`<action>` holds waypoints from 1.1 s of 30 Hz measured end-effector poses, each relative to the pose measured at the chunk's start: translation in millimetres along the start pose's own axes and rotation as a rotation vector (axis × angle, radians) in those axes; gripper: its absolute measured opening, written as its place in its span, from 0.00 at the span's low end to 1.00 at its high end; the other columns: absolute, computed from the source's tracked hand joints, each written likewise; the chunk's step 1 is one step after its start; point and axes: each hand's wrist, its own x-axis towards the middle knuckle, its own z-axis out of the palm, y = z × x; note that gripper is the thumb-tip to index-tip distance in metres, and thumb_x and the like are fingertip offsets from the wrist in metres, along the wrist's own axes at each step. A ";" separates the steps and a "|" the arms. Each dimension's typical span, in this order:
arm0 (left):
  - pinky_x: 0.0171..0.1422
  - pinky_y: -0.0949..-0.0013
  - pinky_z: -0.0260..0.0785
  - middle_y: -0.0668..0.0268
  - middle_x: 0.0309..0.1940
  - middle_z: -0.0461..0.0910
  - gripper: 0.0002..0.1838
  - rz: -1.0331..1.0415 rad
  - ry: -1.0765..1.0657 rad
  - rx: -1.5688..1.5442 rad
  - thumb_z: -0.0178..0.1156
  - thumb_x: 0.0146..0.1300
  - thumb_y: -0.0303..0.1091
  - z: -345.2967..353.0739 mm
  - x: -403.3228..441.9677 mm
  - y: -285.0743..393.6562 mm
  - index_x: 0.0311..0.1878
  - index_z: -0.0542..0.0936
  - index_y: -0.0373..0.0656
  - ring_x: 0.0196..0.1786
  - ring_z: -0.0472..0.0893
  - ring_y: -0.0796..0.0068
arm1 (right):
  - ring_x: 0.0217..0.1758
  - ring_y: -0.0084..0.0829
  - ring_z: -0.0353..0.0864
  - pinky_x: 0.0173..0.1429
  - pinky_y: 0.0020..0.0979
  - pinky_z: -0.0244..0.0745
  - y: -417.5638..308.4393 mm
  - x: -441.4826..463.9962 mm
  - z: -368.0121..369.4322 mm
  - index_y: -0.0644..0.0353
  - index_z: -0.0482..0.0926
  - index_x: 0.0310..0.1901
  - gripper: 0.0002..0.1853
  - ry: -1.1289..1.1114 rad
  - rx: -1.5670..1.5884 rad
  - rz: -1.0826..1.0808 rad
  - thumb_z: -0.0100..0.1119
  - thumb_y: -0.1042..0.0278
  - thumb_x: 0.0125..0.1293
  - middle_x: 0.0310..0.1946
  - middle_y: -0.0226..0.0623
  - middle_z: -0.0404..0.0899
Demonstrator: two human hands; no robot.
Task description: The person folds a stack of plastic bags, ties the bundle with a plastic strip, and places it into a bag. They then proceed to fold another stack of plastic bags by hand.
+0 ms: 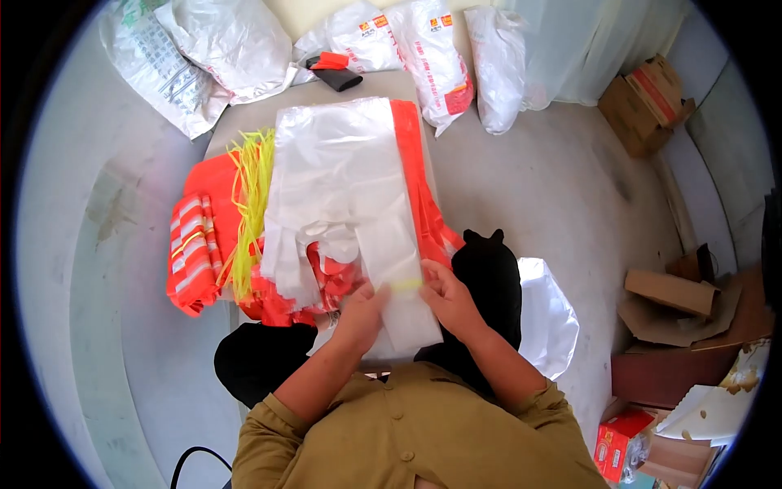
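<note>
A long folded bundle of white plastic bags lies lengthwise in front of me, its near end over my lap. Across it runs a short yellow tie strip. My left hand is closed at the strip's left end, by the bundle's edge. At the other end my right hand pinches the strip between thumb and fingers. Under the bundle is a stack of clear white plastic bags with cut-out handles, and red bags show along its right side. Crumpled red-and-white pieces lie beside my left hand.
Left of the stack hang yellow tie strips beside a folded red-striped bundle. White sacks line the back, near a black-and-red object. Cardboard boxes stand at right. A white bag is by my right knee.
</note>
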 end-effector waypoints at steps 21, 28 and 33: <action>0.61 0.64 0.74 0.68 0.57 0.81 0.25 0.145 -0.055 0.220 0.62 0.68 0.22 16.7 -18.8 -21.8 0.68 0.72 0.42 0.56 0.80 0.73 | 0.47 0.31 0.86 0.54 0.31 0.78 -18.1 -4.1 -15.7 0.64 0.70 0.70 0.30 -0.073 0.077 0.093 0.65 0.67 0.67 0.46 0.47 0.86; 0.59 0.67 0.73 0.69 0.55 0.81 0.24 0.122 -0.095 0.266 0.63 0.68 0.24 24.2 -21.5 -20.8 0.66 0.74 0.41 0.53 0.80 0.76 | 0.44 0.31 0.85 0.51 0.31 0.78 -23.5 -9.4 -22.8 0.64 0.69 0.71 0.31 -0.076 0.038 0.093 0.64 0.68 0.68 0.43 0.47 0.87; 0.52 0.70 0.71 0.71 0.53 0.80 0.23 0.143 -0.110 0.398 0.64 0.69 0.27 33.0 -29.0 -19.2 0.66 0.74 0.41 0.49 0.78 0.78 | 0.48 0.31 0.85 0.55 0.31 0.78 -12.9 -12.9 -25.4 0.64 0.68 0.71 0.31 -0.071 0.117 0.128 0.64 0.71 0.67 0.48 0.47 0.86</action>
